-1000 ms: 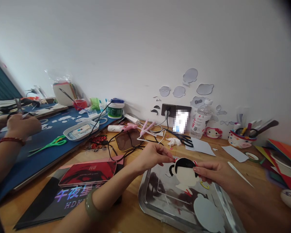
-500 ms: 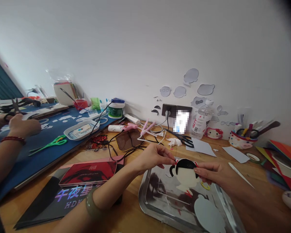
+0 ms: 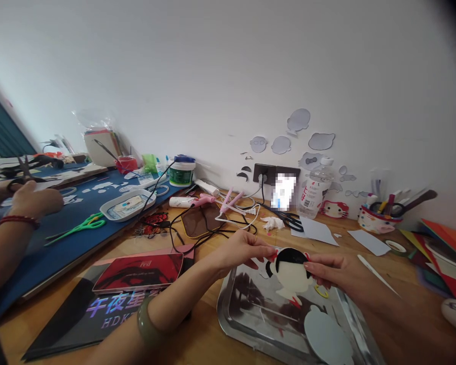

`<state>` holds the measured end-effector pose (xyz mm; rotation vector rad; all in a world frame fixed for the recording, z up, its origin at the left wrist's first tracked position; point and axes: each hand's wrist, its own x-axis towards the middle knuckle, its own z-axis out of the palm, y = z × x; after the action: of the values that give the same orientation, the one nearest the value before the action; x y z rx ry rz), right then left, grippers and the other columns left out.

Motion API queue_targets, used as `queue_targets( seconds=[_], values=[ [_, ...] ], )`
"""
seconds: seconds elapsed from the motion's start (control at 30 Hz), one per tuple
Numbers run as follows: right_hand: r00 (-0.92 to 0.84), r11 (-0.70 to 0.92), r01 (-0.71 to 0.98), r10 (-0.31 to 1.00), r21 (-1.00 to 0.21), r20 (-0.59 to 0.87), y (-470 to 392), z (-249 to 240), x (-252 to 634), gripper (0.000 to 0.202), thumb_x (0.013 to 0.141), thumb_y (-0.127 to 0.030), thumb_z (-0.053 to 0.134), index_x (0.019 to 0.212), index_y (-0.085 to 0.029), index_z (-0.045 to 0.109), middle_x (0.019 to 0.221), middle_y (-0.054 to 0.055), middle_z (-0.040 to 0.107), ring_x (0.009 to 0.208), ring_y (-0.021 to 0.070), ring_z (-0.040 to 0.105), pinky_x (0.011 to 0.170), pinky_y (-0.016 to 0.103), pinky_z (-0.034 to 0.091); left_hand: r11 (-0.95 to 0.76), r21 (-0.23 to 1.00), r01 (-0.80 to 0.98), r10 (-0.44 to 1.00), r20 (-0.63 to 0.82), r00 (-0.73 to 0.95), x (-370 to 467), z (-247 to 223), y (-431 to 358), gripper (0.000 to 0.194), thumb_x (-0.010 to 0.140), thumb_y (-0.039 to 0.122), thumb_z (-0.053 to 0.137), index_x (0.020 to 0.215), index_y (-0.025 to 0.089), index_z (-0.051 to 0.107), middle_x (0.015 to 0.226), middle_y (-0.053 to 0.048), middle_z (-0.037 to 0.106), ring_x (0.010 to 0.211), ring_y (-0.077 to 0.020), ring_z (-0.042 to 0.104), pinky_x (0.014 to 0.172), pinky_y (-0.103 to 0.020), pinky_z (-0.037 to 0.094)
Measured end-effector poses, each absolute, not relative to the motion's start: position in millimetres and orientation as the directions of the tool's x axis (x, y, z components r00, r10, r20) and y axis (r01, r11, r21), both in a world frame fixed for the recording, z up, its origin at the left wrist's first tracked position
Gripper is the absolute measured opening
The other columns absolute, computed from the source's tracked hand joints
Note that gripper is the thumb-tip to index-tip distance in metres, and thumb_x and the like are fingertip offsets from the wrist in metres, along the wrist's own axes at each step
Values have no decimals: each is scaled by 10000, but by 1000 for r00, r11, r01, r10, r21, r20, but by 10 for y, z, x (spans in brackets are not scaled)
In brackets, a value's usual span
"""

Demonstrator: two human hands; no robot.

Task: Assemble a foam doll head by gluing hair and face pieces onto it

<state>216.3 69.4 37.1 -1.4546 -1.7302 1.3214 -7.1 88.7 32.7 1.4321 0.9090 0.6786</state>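
Note:
Between my two hands is a cut-out doll figure (image 3: pixel 292 279) with a cream face, black hair and red bits at the top and neck. My left hand (image 3: pixel 245 251) pinches its upper left edge by the hair. On the opposite side, my right hand (image 3: pixel 329 271) grips the hair edge between thumb and fingers. The figure is above a shiny metal tray (image 3: pixel 247 319). A pale oval piece (image 3: pixel 327 334) lies in the tray's front right, and a yellow ring-shaped piece (image 3: pixel 321 291) shows just below my right fingers.
At left, another person's hand (image 3: pixel 36 205) holds dark scissors (image 3: pixel 25 175) over a blue mat (image 3: pixel 79 213) with green scissors (image 3: pixel 78 228). Pink glue guns (image 3: pixel 228 205) and cables lie behind the tray. A bottle (image 3: pixel 317 187), pen holder (image 3: pixel 380 218) and coloured sheets (image 3: pixel 446 253) stand right.
My hands and the doll figure have hardly moved; fingers of my left hand below the pinch look more spread. The camera view has shifted very slightly.

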Motion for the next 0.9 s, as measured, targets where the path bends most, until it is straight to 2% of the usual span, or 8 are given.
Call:
queue_targets(
  seconds=[0.63, 0.9],
  values=[
    [-268, -43, 432, 947, -901, -174, 691, 385, 2137, 259, 668, -427, 591, 736, -196, 688, 516, -26, 506, 497, 105, 427, 492, 239, 335, 121, 983, 135, 871, -171, 461, -45, 337, 857, 237, 600, 308, 663, 784, 160, 683, 728, -42, 632, 648, -102, 523, 492, -178, 391],
    [-168, -73, 441, 972, -895, -163, 711, 298, 2140, 268, 636, -464, 609, 639, -203, 668, 479, -25, 496, 481, 107, 413, 484, 254, 332, 110, 985, 133, 909, -153, 388, 4, 347, 839, 257, 554, 328, 690, 742, 152, 683, 684, -33, 625, 589, -91, 510, 474, -183, 374]
  ],
)
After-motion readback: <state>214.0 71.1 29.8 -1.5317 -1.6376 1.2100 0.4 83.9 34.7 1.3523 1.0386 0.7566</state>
